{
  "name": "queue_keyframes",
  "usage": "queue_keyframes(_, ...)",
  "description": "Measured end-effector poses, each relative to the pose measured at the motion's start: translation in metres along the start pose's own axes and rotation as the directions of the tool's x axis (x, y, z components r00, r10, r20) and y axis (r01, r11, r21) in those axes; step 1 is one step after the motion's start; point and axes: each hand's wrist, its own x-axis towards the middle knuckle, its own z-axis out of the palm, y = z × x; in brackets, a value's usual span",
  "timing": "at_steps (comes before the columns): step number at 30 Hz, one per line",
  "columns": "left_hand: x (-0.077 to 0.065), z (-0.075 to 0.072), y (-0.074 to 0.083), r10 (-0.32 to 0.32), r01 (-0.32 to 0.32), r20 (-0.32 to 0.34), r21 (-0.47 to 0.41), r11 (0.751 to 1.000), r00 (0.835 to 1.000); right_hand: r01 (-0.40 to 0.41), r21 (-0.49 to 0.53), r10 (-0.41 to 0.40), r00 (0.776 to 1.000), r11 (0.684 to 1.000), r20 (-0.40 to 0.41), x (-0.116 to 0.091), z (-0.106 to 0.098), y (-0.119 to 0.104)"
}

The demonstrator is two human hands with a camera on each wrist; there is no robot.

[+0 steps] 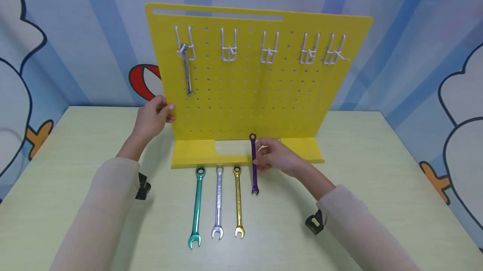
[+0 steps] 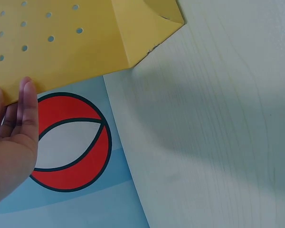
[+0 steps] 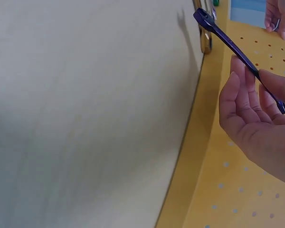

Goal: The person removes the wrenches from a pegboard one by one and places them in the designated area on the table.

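My right hand point(image 1: 277, 156) pinches a small purple combination wrench point(image 1: 254, 166) between thumb and fingers. In the right wrist view the purple wrench point(image 3: 232, 45) is raised off the table, slanting across the fingertips. My left hand point(image 1: 152, 115) holds the left edge of a yellow pegboard point(image 1: 241, 95), thumb on its front face. Lined up on the table before the board lie a green wrench point(image 1: 197, 208), a silver-lilac wrench point(image 1: 218, 204) and a gold wrench point(image 1: 238, 204). A silver wrench point(image 1: 187, 71) hangs from the leftmost hook.
Along the board's upper part runs a row of white wire hooks, among them a second hook point(image 1: 228, 46), a middle hook point(image 1: 269, 48) and a far-right hook point(image 1: 335, 50). The board's yellow foot point(image 1: 192, 153) rests on the pale table point(image 1: 362, 220). A blue patterned backdrop point(image 1: 407, 32) stands behind.
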Motion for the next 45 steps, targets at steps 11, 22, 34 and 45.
queue_keyframes(11,0.0,0.0,0.0,0.0,0.0,0.005,-0.015,1.0,1.0,-0.051,0.052,0.048,0.998,0.997,0.052,-0.007,0.002,0.016)
queue_keyframes(22,-0.001,0.001,0.001,0.003,-0.003,-0.001,-0.022,1.0,1.0,-0.096,0.069,0.087,0.988,0.993,0.13,-0.015,0.004,0.025)
queue_keyframes(34,-0.001,0.0,0.001,-0.019,0.019,0.007,-0.02,1.0,1.0,-0.128,0.044,0.119,0.978,0.991,0.174,-0.019,0.01,0.032)
queue_keyframes(45,0.0,0.0,0.0,-0.012,0.012,0.0,-0.021,1.0,1.0,-0.148,0.038,0.141,0.978,0.988,0.157,-0.021,0.015,0.034)
